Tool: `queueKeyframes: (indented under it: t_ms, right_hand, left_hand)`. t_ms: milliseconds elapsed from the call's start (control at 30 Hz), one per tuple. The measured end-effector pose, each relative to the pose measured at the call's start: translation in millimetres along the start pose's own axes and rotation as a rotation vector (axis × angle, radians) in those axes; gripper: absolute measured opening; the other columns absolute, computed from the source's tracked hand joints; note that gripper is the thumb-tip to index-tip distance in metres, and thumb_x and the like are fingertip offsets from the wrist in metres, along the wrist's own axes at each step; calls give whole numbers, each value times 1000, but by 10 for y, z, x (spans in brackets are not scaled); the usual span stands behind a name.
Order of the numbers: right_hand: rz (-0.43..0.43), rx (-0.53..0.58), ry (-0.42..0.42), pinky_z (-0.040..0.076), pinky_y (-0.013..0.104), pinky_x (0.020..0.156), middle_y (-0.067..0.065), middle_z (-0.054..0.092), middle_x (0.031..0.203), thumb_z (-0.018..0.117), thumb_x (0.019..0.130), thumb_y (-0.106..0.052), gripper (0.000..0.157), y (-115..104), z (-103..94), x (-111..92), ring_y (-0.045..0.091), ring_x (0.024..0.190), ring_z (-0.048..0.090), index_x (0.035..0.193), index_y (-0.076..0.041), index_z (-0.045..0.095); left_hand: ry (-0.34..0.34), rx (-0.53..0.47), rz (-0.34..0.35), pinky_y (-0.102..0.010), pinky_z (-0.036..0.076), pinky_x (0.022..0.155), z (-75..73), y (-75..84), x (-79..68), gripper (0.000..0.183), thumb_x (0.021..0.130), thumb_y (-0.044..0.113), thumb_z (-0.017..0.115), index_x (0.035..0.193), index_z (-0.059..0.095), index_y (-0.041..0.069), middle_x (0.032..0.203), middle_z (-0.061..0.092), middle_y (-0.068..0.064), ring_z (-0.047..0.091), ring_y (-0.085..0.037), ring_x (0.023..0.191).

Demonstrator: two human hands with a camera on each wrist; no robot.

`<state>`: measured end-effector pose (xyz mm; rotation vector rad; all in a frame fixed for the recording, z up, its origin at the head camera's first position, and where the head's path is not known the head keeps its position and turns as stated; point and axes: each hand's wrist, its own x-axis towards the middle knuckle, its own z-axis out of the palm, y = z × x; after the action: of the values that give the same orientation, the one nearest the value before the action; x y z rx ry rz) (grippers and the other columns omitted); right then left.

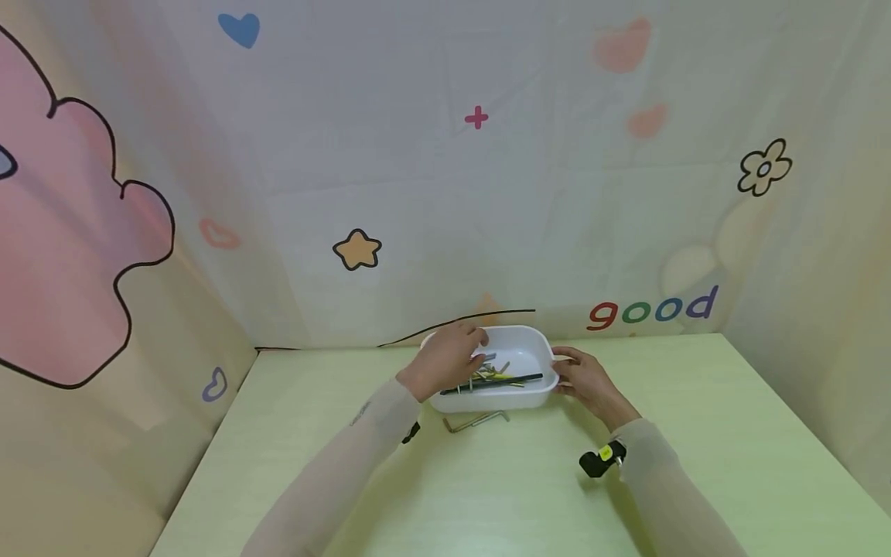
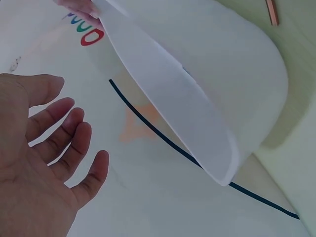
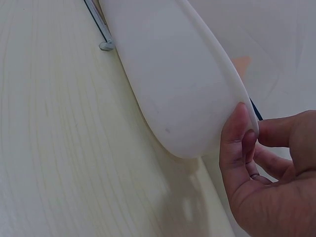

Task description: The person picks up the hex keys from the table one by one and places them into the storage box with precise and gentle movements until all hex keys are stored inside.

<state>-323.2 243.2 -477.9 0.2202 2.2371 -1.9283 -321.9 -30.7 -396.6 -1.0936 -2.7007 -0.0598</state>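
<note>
A white plastic tray (image 1: 511, 398) with rounded corners stands near the back of the table. My right hand (image 1: 586, 383) pinches its right end; in the right wrist view, the thumb and fingers close around the tray's rim (image 3: 232, 74). Over the left part of the tray hovers my left hand (image 1: 448, 360), its fingers loosely bent. Nothing lies in that hand (image 2: 59, 133) in the left wrist view. Inside the tray are a long black rod (image 1: 525, 379), yellow pieces and several small metal pieces (image 1: 487, 370), partly hidden by the left hand.
L-shaped metal hex keys (image 1: 476, 422) lie on the pale green table (image 1: 508, 487) just in front of the tray. Behind the tray hangs a printed cloth (image 1: 431, 170), close to its back rim. More cloth stands at both sides.
</note>
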Motion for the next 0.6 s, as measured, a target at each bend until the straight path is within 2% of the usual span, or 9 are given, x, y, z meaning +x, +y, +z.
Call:
queueKeyframes:
  t_ms: [267,400,600]
  right_hand:
    - [-19,21,-4,56,25,72,18,57,119,51,102,-12,46,30,2,7,17,86,60,145,-3,41]
    - [-20,23,-7,57,25,72,20,56,121,51,102,-12,46,33,3,1,18,88,61,145,-3,40]
    - [-27,25,-8,56,25,73,23,53,125,50,102,-11,46,29,-1,-2,21,92,60,146,-3,40]
  left_hand:
    - [68,-4,19,-33,51,81,17,114,-157,24,98,29,59,117,63,15,111,64,2,56,-17,100]
    - [103,-8,25,-33,50,83,27,141,-241,22,98,28,60,116,64,15,111,63,2,56,-16,102]
    - [103,-15,36,-31,49,80,63,172,-326,22,98,27,59,116,64,17,111,63,3,55,-16,101]
